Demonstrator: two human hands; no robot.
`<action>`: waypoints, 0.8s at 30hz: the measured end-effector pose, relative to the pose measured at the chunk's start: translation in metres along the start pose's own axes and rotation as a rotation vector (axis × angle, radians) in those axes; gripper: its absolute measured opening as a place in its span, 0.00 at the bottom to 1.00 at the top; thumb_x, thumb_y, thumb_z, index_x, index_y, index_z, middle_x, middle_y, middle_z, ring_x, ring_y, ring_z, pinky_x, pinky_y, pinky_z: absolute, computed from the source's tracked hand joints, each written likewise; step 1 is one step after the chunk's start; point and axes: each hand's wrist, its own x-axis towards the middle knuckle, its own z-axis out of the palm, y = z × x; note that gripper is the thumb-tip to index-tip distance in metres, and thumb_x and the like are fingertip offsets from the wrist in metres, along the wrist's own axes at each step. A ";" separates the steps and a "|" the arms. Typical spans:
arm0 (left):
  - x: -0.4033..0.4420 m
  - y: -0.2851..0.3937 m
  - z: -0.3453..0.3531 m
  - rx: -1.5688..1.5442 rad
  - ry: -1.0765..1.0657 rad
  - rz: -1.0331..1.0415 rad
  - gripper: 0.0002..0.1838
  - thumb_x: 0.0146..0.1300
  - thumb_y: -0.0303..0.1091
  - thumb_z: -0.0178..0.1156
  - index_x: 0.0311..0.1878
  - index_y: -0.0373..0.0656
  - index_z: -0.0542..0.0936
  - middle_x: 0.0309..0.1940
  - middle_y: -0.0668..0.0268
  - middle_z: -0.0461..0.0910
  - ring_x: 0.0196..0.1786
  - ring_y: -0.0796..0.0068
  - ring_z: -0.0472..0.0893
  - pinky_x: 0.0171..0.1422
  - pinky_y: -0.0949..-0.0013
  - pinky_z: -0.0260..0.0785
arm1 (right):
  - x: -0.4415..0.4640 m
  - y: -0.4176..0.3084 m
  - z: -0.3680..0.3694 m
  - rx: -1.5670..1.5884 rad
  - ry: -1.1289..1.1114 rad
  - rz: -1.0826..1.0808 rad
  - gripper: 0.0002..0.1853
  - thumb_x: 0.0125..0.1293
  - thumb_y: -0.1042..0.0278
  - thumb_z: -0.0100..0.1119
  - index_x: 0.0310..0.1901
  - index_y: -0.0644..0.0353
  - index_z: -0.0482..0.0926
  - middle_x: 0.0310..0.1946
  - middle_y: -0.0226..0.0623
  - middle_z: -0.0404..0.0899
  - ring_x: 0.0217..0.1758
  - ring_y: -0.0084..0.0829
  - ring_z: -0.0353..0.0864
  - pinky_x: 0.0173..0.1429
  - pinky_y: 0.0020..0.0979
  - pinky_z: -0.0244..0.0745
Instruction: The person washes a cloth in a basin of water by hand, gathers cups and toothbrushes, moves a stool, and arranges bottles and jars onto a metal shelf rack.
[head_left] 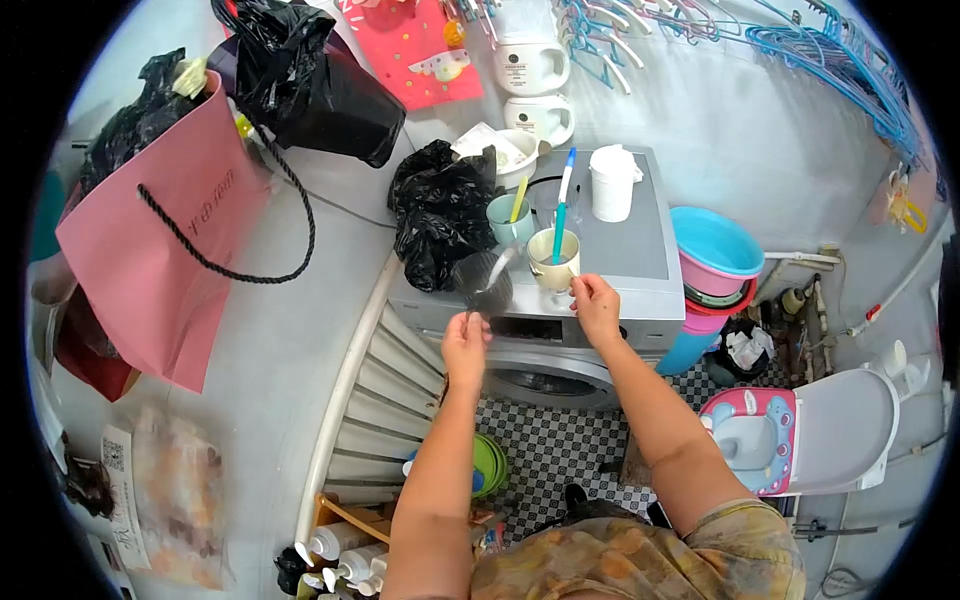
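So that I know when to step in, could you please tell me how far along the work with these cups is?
The green cup looks done: it stands on the washer with a yellow stick in it. In hand are the clear cup, in the left hand, and the cream cup, its handle in the right hand. Probably left: letting go of both.

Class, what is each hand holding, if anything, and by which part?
The right hand holds the cream cup by its handle; the left hand a blurred dark cup at its near end.
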 end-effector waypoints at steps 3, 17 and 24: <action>0.013 -0.005 0.005 0.023 0.034 -0.021 0.08 0.63 0.36 0.49 0.33 0.42 0.71 0.25 0.71 0.74 0.23 0.88 0.69 0.24 0.84 0.59 | 0.005 0.007 0.009 0.028 -0.011 -0.013 0.09 0.59 0.66 0.53 0.30 0.65 0.75 0.18 0.35 0.74 0.17 0.22 0.74 0.23 0.24 0.68; 0.044 -0.032 0.030 -0.046 0.039 -0.018 0.07 0.63 0.33 0.48 0.35 0.40 0.71 0.23 0.70 0.74 0.22 0.86 0.70 0.26 0.82 0.61 | 0.020 0.019 0.027 0.086 0.093 0.029 0.09 0.60 0.70 0.49 0.35 0.66 0.74 0.26 0.40 0.74 0.22 0.27 0.78 0.26 0.26 0.71; 0.050 -0.022 0.039 -0.031 0.028 -0.091 0.09 0.61 0.34 0.51 0.37 0.38 0.72 0.26 0.69 0.75 0.23 0.85 0.71 0.27 0.82 0.63 | 0.016 0.004 0.015 0.113 -0.027 0.089 0.11 0.60 0.71 0.47 0.42 0.68 0.71 0.35 0.45 0.71 0.24 0.29 0.78 0.28 0.26 0.73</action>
